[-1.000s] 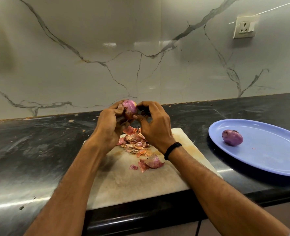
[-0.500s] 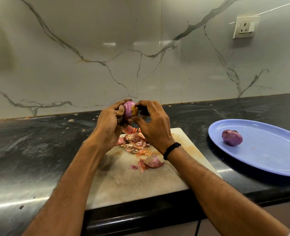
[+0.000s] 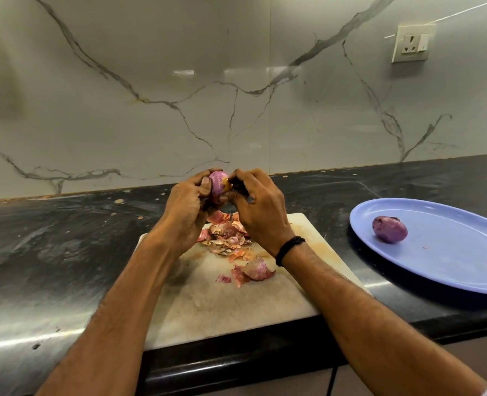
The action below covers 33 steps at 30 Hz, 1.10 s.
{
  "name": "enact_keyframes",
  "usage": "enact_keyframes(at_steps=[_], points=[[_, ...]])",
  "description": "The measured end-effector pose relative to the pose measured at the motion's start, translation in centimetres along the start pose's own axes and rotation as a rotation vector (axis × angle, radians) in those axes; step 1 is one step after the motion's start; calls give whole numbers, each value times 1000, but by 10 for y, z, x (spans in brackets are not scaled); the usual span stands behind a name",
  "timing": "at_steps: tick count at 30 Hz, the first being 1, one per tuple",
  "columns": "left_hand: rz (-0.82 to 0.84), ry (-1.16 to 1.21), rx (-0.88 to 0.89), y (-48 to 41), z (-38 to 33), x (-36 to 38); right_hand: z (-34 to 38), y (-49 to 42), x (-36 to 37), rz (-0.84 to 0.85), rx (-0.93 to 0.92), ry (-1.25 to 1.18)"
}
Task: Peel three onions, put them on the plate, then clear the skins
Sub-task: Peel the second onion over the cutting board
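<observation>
I hold the onion (image 3: pixel 218 182) between both hands, raised above the far edge of the cutting board (image 3: pixel 222 304). The left hand (image 3: pixel 185 207) is clamped round the onion's left side, with fingers and thumb curled on it. The right hand (image 3: pixel 258 212) is closed on its right side, where the fingertips pinch at a tan scrap of skin. Most of the visible surface is bare and purple, so I judge this onion nearly peeled.

Procedure for the step in hand:
1. Grip firmly with the left hand, since the bare flesh is likely to be slick.
2. Pull the scrap with the right hand along the curve of the onion, towards its end. A pull straight outwards may tear the scrap short.
3. Turn the onion in the left hand to check the hidden far side for remnants.
4. Work directly over the skins (image 3: pixel 228 235) heaped below both hands, so new pieces fall on the board and not on the desk (image 3: pixel 65 238).

The plate (image 3: pixel 450 270) lies well to the right of the right hand and holds one peeled onion (image 3: pixel 389 229). No third onion is in view.
</observation>
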<state>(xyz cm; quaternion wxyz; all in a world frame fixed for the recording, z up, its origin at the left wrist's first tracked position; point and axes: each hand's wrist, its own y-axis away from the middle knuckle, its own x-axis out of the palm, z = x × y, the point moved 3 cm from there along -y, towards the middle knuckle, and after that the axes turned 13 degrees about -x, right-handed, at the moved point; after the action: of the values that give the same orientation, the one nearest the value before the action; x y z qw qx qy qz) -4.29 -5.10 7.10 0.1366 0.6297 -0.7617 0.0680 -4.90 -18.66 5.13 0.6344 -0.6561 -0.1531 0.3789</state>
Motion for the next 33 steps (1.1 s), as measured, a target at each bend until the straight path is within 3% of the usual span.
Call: enact_keyframes(at_steps=[16,33], points=[[12,169,-35,2,-3,1,5,-3,-5,-131,88,-119],[-5,103,9,2,-4,-2,2,-1,0,-30,79,-71]])
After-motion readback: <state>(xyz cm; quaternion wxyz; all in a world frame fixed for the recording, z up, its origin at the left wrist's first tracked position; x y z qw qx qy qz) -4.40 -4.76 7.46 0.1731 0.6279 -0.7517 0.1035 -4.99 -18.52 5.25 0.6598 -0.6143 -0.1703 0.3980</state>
